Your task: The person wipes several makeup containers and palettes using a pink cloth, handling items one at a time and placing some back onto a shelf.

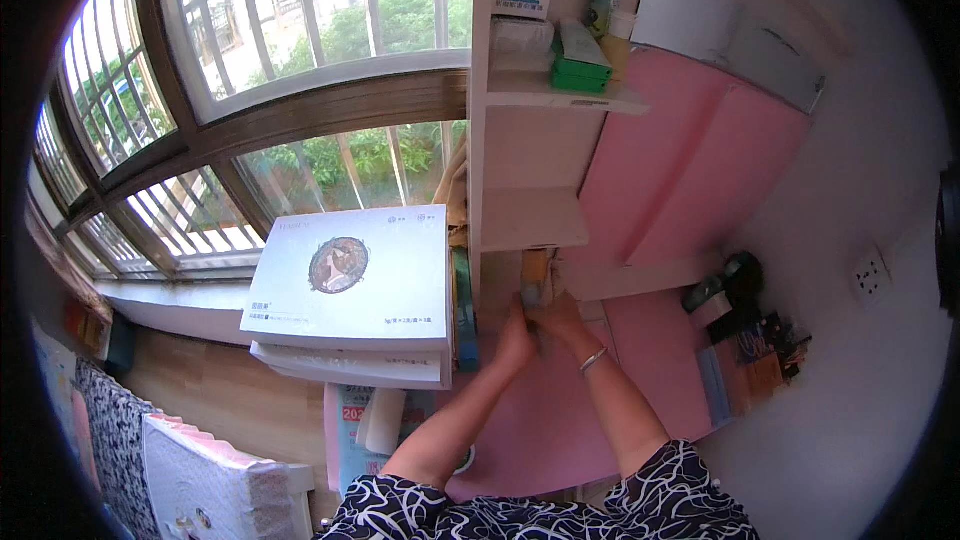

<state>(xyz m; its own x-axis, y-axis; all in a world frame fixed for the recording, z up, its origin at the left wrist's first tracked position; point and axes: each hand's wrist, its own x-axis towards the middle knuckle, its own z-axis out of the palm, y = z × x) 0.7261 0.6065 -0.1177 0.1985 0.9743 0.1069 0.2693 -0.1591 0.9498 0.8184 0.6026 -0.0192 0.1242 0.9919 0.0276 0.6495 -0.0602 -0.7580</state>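
Observation:
My left hand (pixel 517 336) and my right hand (pixel 561 317) meet at the lowest compartment of a white shelf unit (pixel 532 219), above a pink desk surface (pixel 547 420). Between them is a small orange-and-grey package (pixel 534 270), its lower end covered by my fingers. Both hands close on that end, one from each side; the exact grip is blurred. A bracelet (pixel 592 360) circles my right wrist. Just left of my left hand, thin upright items (pixel 466 307) stand beside the shelf's side panel.
White printed boxes (pixel 405 270) are stacked at the left, by a barred window (pixel 330 97). A white roll (pixel 384 420) lies below them on a printed sheet (pixel 349 442). Upper shelves hold a green box (pixel 581 75) and bottles. Assorted items (pixel 757 349) crowd the desk's right side.

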